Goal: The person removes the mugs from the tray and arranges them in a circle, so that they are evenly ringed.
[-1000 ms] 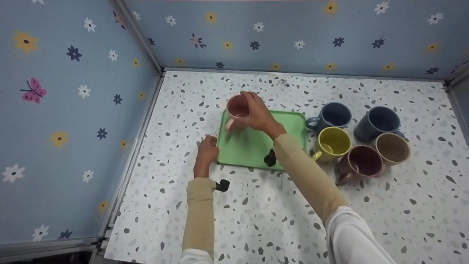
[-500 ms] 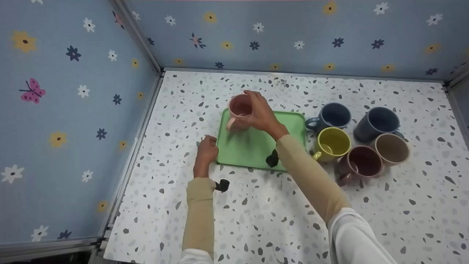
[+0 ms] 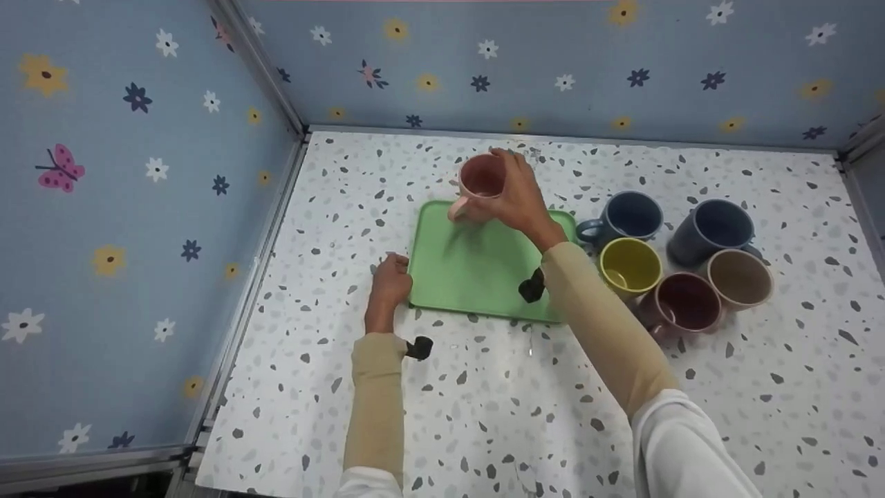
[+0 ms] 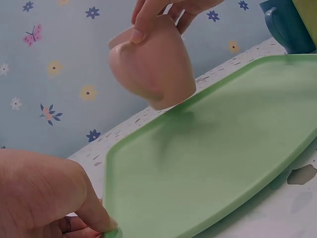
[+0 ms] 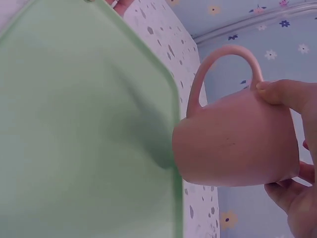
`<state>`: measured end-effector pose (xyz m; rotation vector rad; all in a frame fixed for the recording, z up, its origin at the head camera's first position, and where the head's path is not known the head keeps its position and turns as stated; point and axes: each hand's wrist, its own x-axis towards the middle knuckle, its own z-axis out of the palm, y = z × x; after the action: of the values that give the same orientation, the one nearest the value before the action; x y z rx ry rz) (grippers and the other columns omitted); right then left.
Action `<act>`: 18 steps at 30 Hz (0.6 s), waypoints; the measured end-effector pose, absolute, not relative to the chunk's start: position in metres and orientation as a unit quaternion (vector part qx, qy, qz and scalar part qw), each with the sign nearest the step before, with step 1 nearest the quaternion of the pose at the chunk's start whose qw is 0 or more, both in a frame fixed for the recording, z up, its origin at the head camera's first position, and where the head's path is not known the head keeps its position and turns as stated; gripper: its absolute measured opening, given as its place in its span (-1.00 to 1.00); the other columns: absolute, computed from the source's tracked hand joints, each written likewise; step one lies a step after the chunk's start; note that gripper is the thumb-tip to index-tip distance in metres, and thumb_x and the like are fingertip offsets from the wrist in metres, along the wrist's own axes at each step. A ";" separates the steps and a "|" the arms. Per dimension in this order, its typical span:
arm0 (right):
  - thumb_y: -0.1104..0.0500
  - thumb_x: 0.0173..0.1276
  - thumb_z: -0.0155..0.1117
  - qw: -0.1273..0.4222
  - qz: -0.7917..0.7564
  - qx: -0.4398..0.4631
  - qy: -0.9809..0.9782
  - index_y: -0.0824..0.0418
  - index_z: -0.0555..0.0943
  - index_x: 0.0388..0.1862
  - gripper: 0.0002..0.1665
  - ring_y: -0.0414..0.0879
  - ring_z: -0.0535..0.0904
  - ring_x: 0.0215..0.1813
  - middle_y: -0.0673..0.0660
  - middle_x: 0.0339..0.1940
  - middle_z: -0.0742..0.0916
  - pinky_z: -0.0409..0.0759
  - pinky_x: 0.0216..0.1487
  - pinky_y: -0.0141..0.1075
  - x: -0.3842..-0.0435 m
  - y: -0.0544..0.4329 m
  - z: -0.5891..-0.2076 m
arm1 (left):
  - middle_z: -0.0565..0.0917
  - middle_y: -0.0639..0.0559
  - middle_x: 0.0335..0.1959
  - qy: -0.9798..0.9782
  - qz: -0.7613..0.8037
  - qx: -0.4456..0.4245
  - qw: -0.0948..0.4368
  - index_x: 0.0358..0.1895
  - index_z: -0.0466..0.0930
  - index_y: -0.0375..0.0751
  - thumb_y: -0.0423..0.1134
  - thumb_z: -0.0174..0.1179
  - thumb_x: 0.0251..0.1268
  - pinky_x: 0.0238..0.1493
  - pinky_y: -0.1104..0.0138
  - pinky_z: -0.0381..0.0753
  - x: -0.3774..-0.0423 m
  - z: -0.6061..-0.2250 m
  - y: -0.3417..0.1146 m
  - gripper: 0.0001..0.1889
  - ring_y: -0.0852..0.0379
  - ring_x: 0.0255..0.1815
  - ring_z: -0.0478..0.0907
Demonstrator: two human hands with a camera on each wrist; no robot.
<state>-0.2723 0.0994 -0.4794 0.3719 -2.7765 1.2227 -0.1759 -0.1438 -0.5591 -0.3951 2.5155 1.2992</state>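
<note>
A pink mug hangs in the air over the far edge of a green tray. My right hand grips the mug near its rim, thumb by the top of the handle. In the right wrist view the mug is tilted on its side, its base toward the tray and apart from it. My left hand pinches the tray's left edge; in the left wrist view the thumb of that hand lies on the corner rim, the other fingers partly hidden below.
Right of the tray stand two blue mugs, a yellow mug, a maroon mug and a beige mug, close together. Flower-patterned panels border the speckled table at the back and left.
My right hand has lifted the pink mug off the tray's far left part and moved it right and away from me. The left hand stays at the tray's edge.
</note>
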 end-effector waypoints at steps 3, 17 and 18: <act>-0.13 -0.02 0.51 0.060 0.394 0.102 -0.912 0.14 0.26 0.40 0.05 0.02 0.35 0.30 0.18 0.29 0.43 0.40 0.26 -0.13 -0.274 0.107 -0.476 | 0.52 -0.31 0.11 0.869 0.452 -0.140 0.144 0.14 0.41 -0.35 -0.50 -0.20 0.12 0.21 0.09 0.39 -0.176 -0.559 -0.143 -0.53 -0.14 0.19 0.44; -0.14 0.00 0.47 0.125 0.375 -0.006 -0.918 0.17 0.30 0.32 -0.05 0.04 0.34 0.28 0.20 0.25 0.43 0.42 0.24 -0.10 -0.284 0.149 -0.464 | 0.53 -0.28 0.11 0.859 0.464 -0.150 0.158 0.18 0.40 -0.33 -0.51 -0.23 0.18 0.21 0.10 0.40 -0.178 -0.561 -0.144 -0.53 -0.12 0.19 0.44; -0.16 0.01 0.45 0.125 0.375 -0.019 -0.918 0.16 0.30 0.32 -0.05 0.03 0.33 0.28 0.19 0.26 0.42 0.42 0.24 -0.11 -0.285 0.153 -0.464 | 0.53 -0.28 0.12 0.858 0.465 -0.151 0.160 0.19 0.39 -0.33 -0.51 -0.23 0.18 0.21 0.09 0.41 -0.177 -0.561 -0.144 -0.53 -0.12 0.19 0.44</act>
<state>-0.2846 0.1529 -0.4636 -0.0556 -2.6758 1.0940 -0.1775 -0.1441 -0.5607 -0.4302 2.4509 1.3285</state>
